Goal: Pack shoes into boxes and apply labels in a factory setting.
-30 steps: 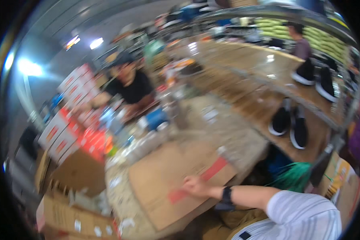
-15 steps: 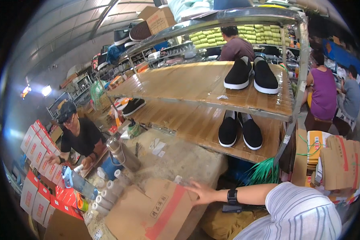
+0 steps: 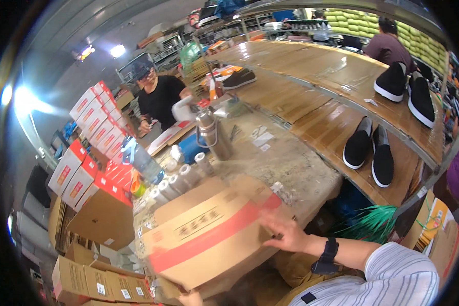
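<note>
Occupying the near edge of the table (image 3: 296,158), a red-striped cardboard box (image 3: 204,247) sits central in my remote view. The right hand (image 3: 284,232), fingers spread, clasps nothing at its right end; the left hand (image 3: 190,299) shows partly at its lower edge, grip unclear to me.

Cardboard carton (image 3: 209,232) | brown, red-banded | partly opened out | tilted, worktable's (image 3: 301,163) near edge

Black characters (image 3: 201,223) on carton (image 3: 209,252), box lettering (image 3: 76,189) — seemingly blurred
</note>
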`<move>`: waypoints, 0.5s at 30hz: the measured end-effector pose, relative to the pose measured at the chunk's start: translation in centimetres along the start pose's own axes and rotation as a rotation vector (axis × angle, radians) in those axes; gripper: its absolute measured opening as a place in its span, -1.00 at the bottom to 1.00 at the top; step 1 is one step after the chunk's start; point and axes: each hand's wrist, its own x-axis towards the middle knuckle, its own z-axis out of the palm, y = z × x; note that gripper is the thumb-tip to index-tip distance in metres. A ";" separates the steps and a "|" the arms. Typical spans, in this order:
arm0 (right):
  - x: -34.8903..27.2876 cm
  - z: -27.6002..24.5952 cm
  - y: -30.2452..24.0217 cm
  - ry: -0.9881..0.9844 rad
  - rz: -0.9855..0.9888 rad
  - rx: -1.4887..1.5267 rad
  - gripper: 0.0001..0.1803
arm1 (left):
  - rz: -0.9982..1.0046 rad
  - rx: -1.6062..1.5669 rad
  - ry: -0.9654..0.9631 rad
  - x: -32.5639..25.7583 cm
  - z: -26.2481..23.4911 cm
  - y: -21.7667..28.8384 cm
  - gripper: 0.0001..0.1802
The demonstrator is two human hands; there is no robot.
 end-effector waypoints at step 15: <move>13.3 -4.1 -7.5 0.050 -0.455 -0.032 -0.62 | 0.123 -0.127 -0.231 11.5 6.8 9.9 -0.53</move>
